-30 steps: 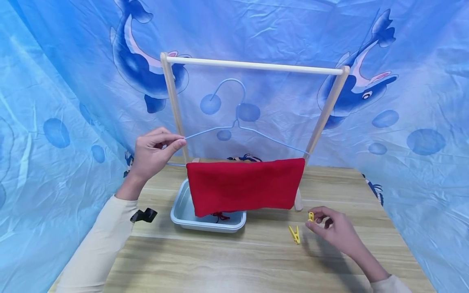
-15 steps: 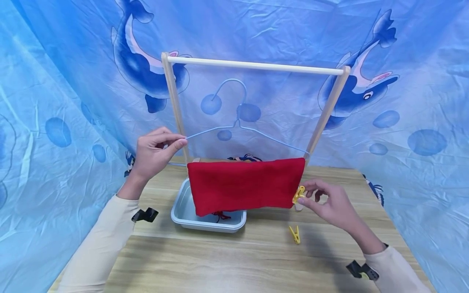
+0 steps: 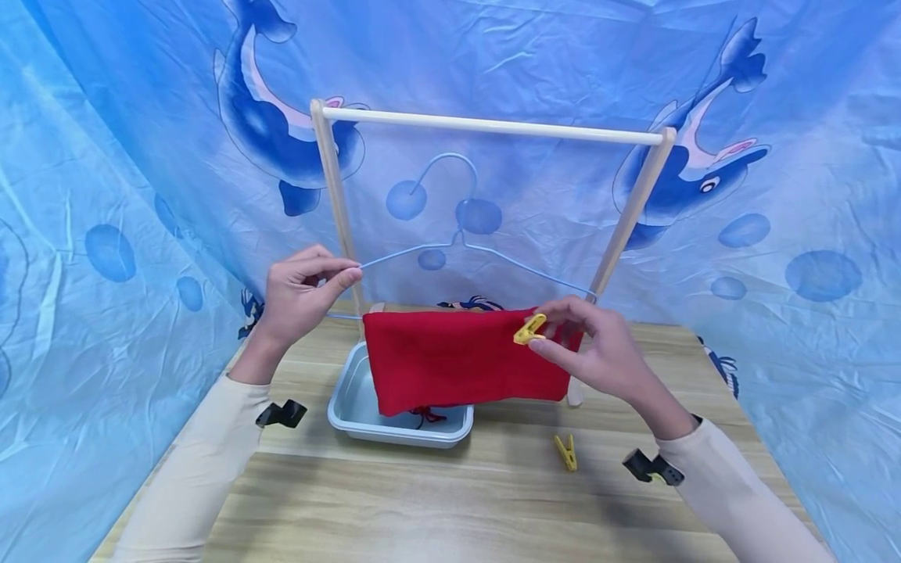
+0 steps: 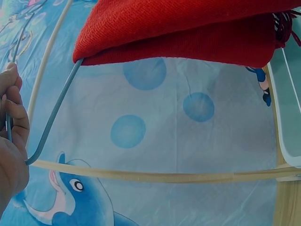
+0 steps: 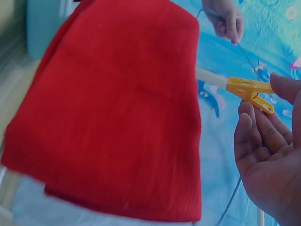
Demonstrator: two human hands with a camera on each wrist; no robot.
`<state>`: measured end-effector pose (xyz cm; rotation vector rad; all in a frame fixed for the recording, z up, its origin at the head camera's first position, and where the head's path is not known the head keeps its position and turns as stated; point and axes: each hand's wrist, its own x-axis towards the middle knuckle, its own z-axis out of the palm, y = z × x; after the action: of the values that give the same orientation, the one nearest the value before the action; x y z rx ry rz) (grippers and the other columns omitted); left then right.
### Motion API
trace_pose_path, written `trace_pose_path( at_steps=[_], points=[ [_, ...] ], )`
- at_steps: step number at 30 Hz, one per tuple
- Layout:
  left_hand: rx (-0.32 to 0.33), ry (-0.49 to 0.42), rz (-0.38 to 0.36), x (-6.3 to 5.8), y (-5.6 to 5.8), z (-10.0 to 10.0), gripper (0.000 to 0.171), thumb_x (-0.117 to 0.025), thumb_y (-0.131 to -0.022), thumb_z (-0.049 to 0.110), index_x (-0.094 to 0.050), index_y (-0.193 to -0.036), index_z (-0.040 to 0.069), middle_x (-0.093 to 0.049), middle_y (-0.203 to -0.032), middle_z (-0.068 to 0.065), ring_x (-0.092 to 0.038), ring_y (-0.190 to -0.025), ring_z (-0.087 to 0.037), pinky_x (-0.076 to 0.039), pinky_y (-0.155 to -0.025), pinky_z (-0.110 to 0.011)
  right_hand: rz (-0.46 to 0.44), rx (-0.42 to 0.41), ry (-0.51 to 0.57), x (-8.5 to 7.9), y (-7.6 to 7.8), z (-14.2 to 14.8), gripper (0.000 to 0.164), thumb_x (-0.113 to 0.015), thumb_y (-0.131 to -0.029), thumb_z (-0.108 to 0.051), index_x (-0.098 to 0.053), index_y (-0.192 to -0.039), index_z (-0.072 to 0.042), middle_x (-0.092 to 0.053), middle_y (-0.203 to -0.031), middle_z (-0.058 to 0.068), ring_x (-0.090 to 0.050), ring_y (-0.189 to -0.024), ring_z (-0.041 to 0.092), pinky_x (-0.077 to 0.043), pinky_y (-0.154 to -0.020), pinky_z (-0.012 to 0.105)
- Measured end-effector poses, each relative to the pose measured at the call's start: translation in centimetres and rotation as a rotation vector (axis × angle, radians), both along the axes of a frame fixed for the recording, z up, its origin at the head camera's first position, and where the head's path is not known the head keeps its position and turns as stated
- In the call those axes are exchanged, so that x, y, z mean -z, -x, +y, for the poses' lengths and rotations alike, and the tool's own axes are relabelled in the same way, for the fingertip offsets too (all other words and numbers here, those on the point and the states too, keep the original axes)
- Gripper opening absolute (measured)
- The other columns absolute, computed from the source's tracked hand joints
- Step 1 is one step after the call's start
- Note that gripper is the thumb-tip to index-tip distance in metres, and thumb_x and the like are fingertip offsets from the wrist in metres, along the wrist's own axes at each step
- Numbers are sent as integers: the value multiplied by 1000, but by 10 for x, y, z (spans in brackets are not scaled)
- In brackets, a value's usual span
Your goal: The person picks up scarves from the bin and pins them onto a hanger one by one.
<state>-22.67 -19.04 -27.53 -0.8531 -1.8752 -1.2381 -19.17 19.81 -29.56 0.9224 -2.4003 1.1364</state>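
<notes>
Pinching the hanger (image 3: 493, 251) near its left end between thumb and fingers, the left hand (image 3: 296, 297) holds it above the bench (image 3: 422, 500). The hanger is blue wire; its hook points up, lower than the white rod (image 3: 493, 125) of the rack (image 3: 635, 207) and apart from it. Its right end overlaps the rack's right post in the head view, and I cannot tell whether the two touch.

Red and folded, the scarf (image 3: 450, 360) hangs over the hanger's lower bar, clear of the bench. Its lower left corner overlaps the tub (image 3: 401, 438), and a dark red fringe (image 3: 427, 414) shows below the hem. In the left wrist view, the bare wire bends just below the left hand and runs into the scarf's fold.

The right hand (image 3: 594, 344) grips a yellow peg (image 3: 529, 330) between thumb and fingers, overlapping the scarf's upper right part in the head view; the right wrist view shows a gap between this peg and the scarf's edge. A second peg (image 3: 566, 453), also yellow, lies right of the bench's middle, in front of the rack's right foot.

The pale tub sits left of the bench's middle, towards the back edge. Behind that edge hangs a blue curtain (image 3: 549, 199) printed with dolphins (image 3: 263, 109). Both sleeves (image 3: 197, 461) are cream
</notes>
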Motion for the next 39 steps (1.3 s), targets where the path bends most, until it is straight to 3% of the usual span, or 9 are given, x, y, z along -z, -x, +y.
trace_pose_path(
  at_steps=[8,16,21,28,34,39],
  points=[
    [1,3,3,4,5,-2,20,-73,-72,-16,-75,-86,-3,-59,-69,-6,-42,-60,-8,-25,-49,-21,-57,-124,77,-21,9,-41,36,-76,-80,-4,-61,-112,-9,-67,-100,1,-65,-86,11,-55,-69,30],
    [5,8,-4,14,16,-9,21,-76,-73,-10,-77,-88,4,-60,-72,-1,-43,-60,-9,-26,-48,-21,-45,-205,151,-45,5,-82,28,-70,-82,5,-59,-107,6,-69,-100,16,-67,-84,20,-53,-64,29],
    [8,10,-10,14,16,-10,20,-76,-74,-8,-77,-90,5,-61,-72,0,-44,-60,-10,-27,-48,-22,-1,-228,179,-41,14,-102,24,-70,-82,3,-60,-104,5,-70,-98,15,-66,-79,16,-51,-59,32],
    [-29,20,-66,8,8,-5,17,-75,-76,-8,-76,-90,1,-60,-73,-2,-43,-62,-10,-29,-49,-22,4,-210,216,-17,43,-127,19,-73,-84,-9,-65,-101,-6,-73,-95,4,-65,-69,16,-51,-56,31],
    [-21,18,-66,-2,-3,1,14,-73,-77,-10,-74,-89,-4,-60,-73,-6,-43,-61,-10,-29,-49,-22,25,-212,214,-13,53,-148,12,-73,-85,-17,-70,-94,-9,-72,-90,0,-58,-56,17,-40,-46,25],
    [-15,11,-54,-2,-3,2,14,-73,-76,-11,-74,-88,-5,-60,-72,-6,-42,-61,-9,-27,-49,-21,-14,-189,201,-10,57,-160,10,-73,-85,-17,-73,-92,-10,-72,-86,-1,-63,-64,9,-46,-48,26]
  ],
)
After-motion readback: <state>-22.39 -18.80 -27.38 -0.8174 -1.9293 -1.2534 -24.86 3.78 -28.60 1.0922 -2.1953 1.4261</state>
